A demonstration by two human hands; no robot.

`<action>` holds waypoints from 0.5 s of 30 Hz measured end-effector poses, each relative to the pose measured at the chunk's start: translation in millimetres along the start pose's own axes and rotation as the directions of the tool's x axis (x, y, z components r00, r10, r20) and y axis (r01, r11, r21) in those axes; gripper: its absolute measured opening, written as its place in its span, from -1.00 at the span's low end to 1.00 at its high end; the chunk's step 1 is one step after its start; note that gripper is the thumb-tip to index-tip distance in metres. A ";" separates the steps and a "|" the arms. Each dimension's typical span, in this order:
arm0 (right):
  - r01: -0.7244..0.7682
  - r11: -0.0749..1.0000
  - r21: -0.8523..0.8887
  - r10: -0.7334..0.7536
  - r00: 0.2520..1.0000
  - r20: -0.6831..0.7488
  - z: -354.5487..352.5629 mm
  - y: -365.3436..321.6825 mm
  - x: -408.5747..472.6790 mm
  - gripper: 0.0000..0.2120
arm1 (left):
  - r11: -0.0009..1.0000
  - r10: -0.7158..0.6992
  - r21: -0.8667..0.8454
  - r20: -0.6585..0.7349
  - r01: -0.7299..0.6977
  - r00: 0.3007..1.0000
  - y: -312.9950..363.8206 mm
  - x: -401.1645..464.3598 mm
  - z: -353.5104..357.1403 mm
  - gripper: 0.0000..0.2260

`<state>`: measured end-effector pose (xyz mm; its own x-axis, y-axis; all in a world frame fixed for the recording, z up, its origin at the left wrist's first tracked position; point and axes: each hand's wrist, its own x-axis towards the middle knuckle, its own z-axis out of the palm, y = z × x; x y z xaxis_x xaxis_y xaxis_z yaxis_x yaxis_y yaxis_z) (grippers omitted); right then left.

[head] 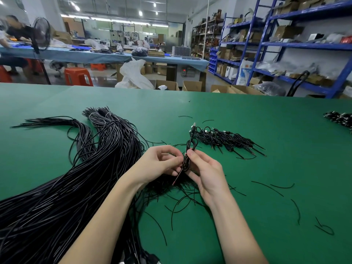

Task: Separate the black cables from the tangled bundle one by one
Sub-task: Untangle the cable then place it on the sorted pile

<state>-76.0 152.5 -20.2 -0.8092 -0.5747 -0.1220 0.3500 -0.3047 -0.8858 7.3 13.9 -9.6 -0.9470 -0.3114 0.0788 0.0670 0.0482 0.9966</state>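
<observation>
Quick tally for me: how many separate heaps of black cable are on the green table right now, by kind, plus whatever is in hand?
Long loose cable bundle: 1
Coiled cable pile: 1
Far-right edge pile: 1
Coiled cable held by left hand and right hand: 1
Total: 4

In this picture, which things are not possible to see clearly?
- Head view: big cable bundle is cut off by the left and bottom edges.
- Coiled cable: its middle is hidden by left hand and right hand.
- Cable pile: cut off by the right edge.

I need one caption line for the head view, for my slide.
Both hands, left hand and right hand, pinch one folded black cable above the green table, beside the large bundle.
</observation>
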 end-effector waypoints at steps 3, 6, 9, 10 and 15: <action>-0.011 1.000 0.006 0.011 1.000 -0.002 0.1 1.5 -0.7 -0.86 | 1.000 -0.024 0.013 0.027 0.023 0.999 0.5 -0.6 -0.9 -0.96; -0.041 0.998 0.038 0.040 0.999 0.036 0.5 1.1 -1.9 -0.85 | 0.998 -0.055 -0.039 0.037 0.056 0.998 -0.7 -0.8 -1.0 -0.94; -0.060 0.996 0.062 0.055 0.995 0.078 2.6 2.1 -2.2 -0.78 | 0.996 -0.084 -0.028 0.052 0.085 0.995 -1.7 -1.9 -1.4 -0.93; -0.060 0.996 0.065 0.055 0.996 0.076 3.4 2.9 -2.2 -0.77 | 0.996 -0.088 -0.010 0.044 0.088 0.995 -1.6 -2.1 -1.6 -0.93; -0.054 0.994 0.091 0.058 0.998 -0.034 8.5 6.2 -2.0 -0.78 | 0.995 -0.094 0.007 -0.027 0.095 0.995 -1.0 -2.1 1.2 -0.96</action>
<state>-68.1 145.3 -21.6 -0.8034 -0.5650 -0.1881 0.4349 -0.3409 -0.8335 8.8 15.7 -10.9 -0.9403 -0.3399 -0.0151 -0.0251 0.0252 0.9994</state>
